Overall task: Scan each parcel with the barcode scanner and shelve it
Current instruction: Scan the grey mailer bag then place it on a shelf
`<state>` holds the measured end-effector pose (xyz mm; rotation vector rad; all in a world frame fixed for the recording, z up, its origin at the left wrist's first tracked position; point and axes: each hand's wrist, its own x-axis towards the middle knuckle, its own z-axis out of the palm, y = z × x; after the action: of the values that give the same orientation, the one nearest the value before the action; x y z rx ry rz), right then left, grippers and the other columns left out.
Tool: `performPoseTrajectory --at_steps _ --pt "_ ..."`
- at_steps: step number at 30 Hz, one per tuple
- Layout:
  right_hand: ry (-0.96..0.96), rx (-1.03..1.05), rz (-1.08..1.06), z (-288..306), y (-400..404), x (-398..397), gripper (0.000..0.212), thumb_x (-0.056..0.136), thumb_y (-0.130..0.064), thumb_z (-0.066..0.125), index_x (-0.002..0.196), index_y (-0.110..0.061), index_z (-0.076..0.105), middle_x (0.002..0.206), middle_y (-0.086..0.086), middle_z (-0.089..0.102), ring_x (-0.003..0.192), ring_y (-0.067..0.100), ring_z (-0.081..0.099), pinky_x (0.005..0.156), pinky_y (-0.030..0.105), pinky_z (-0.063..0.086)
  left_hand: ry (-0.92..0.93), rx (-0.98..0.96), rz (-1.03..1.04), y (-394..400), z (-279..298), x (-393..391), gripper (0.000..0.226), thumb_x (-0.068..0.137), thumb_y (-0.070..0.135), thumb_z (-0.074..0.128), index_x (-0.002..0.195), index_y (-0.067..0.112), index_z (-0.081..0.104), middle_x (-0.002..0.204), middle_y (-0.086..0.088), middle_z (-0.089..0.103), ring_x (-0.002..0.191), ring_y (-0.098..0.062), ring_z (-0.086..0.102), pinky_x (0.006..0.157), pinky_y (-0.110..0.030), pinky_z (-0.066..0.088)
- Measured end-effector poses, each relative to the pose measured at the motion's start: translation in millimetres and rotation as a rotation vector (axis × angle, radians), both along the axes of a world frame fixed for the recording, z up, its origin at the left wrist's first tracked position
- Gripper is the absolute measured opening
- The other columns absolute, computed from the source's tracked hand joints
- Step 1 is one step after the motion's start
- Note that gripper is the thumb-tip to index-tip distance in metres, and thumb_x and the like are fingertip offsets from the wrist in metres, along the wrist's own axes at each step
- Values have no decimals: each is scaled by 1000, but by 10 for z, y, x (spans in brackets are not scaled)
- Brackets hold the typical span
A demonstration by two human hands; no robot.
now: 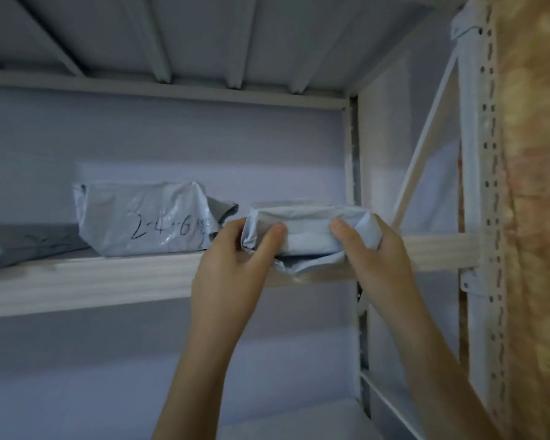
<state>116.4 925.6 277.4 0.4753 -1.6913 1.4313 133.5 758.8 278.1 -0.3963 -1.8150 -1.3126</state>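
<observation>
A small grey plastic-wrapped parcel point(308, 233) rests on the front edge of the shelf board point(92, 277), at its right end. My left hand point(235, 262) grips the parcel's left end, thumb on its front face. My right hand point(378, 252) grips its right end the same way. Just to the left stands a second grey parcel point(143, 217) with "2-4-6" handwritten on its front. No barcode scanner is in view.
A flat dark grey parcel point(32, 242) lies at the shelf's far left. The upper shelf's underside point(204, 42) is close overhead. A slotted metal upright point(489, 185) and diagonal brace point(426, 147) bound the right side, with an orange-brown wall point(537, 185) beyond. Another shelf point(299, 420) sits below.
</observation>
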Motion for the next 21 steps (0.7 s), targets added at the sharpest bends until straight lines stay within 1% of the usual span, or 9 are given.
performPoseTrajectory --at_steps 3,8,11,13,15,16,18,19,21 --pt "-49 62 -88 54 -15 -76 24 81 -49 62 88 -26 65 82 -12 68 83 10 64 76 32 51 -44 -73 163 15 53 -30 39 78 63 49 77 24 55 72 5 62 77 -27 63 76 -47 53" --pt "7 251 -443 72 36 -240 60 71 -74 46 68 -17 61 65 -1 64 77 26 62 86 48 46 -76 -197 402 90 100 -87 41 86 58 49 78 18 51 73 1 59 81 -29 61 65 -34 39" --pt "39 250 -518 55 33 -341 56 75 -70 51 71 -15 59 65 -3 59 79 28 60 88 39 39 -84 -241 533 155 118 -129 44 87 59 48 84 16 56 86 -5 66 88 -29 60 65 -31 36" --pt "58 240 -581 25 -13 -395 50 80 -62 54 96 -16 63 84 -2 63 95 28 59 89 35 30 -85 -284 647 214 127 -153 47 89 59 45 96 15 60 97 -7 68 92 -29 61 64 -30 31" --pt "132 193 -583 -50 -85 -373 58 86 -57 47 125 -15 54 124 4 61 120 25 51 100 34 27 -41 -288 729 261 77 -201 52 91 58 42 114 15 59 108 -6 68 96 -28 63 63 -29 29" --pt "220 182 -585 -104 -126 -347 60 88 -51 42 134 -12 48 139 6 51 130 23 43 106 34 24 48 -259 744 266 23 -227 54 91 55 40 122 14 57 113 -6 68 94 -29 65 62 -29 31" --pt "429 245 -624 -251 -214 -301 58 91 -38 36 138 -6 43 150 10 37 139 23 32 112 37 20 286 -212 732 280 -111 -227 50 95 41 41 128 7 57 118 -9 67 92 -29 69 56 -29 41" --pt "512 299 -643 -337 -270 -289 56 92 -34 34 138 -3 42 149 11 35 140 25 30 114 39 19 391 -227 739 294 -206 -222 45 96 32 43 127 4 58 121 -11 66 98 -29 68 59 -31 49" --pt "580 366 -655 -483 -391 -333 53 96 -31 24 137 -2 42 148 11 34 140 27 28 116 43 18 521 -342 782 337 -424 -269 42 99 26 37 127 3 58 131 -15 60 121 -30 57 89 -36 49"
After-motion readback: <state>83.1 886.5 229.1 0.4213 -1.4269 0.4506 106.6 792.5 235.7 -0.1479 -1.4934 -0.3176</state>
